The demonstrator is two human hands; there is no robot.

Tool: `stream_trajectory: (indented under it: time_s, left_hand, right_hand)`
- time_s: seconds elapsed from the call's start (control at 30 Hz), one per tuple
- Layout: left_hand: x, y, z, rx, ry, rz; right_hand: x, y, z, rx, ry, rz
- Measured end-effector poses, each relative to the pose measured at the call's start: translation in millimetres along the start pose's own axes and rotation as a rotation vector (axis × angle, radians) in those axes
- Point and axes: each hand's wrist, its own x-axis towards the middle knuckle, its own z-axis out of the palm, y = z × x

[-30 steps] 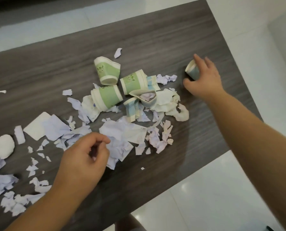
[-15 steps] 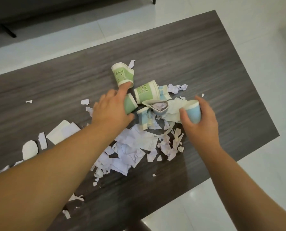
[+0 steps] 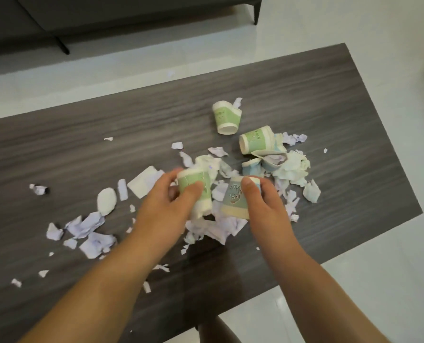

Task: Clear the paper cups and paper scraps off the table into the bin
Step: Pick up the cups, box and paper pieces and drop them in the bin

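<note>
At centre frame the left hand [image 3: 167, 209] grips a green cup [image 3: 196, 188], thumb across its front and fingers behind, with a bit of white paper hanging under it. Just to its right the right hand [image 3: 260, 206] grips a blue cup [image 3: 235, 198] with a cartoon face, thumb over its rim. The two cups are near each other, not touching, held just above a heap of scraps [image 3: 216, 227] on the table [image 3: 82, 144].

Above and right of the hands lie four more cups, making six in all: a green one tipped over alone [image 3: 225, 117] toward the upper middle, a green one on its side [image 3: 254, 139] below it, and two crushed blue ones [image 3: 270, 158] against a crumpled white wad [image 3: 292, 167]. Lilac and white scraps, too many to count, spread from lower left to right of centre, among them a flat white card [image 3: 144, 181] and an oval white piece [image 3: 106, 201]. A dark sofa [image 3: 94, 16] fills the upper left. The bin is out of view.
</note>
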Motion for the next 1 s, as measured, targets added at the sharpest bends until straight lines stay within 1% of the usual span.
stream_trajectory:
  time_s: [0.1, 0.17, 0.2, 0.3, 0.4, 0.5, 0.57, 0.7, 0.83, 1.0]
  left_hand:
    - [-27, -33, -49, 0.039, -0.04, -0.04]
    - [-45, -56, -85, 0.024, -0.071, -0.07]
    - [-55, -66, -104, 0.007, -0.08, -0.08]
    - [-80, -89, -158, -0.091, -0.07, -0.085]
    - [-101, -114, -213, -0.197, -0.035, -0.131]
    - [-131, -150, -277, -0.206, -0.004, -0.128]
    - [-150, -173, -315, -0.194, 0.024, -0.131]
    - [-194, -223, -386, -0.293, 0.07, -0.205]
    - [-227, -272, -427, -0.425, 0.085, -0.279]
    - [-240, -328, -446, -0.621, 0.236, -0.396]
  right_hand:
    - [-12, -7, 44, 0.106, -0.034, 0.023]
    - [-26, -10, 80, 0.172, -0.089, 0.048]
    - [-36, -11, 100, 0.166, -0.12, 0.057]
    - [-72, -10, 164, 0.042, -0.222, 0.042]
    - [-118, -8, 226, -0.101, -0.338, 0.01]
    - [-163, -6, 289, -0.28, -0.428, -0.068]
    - [-188, -2, 327, -0.38, -0.491, -0.084]
    - [-241, 20, 406, -0.58, -0.612, -0.149]
    - [-280, 52, 464, -0.724, -0.792, -0.212]
    - [-308, 75, 514, -0.878, -1.008, -0.119]
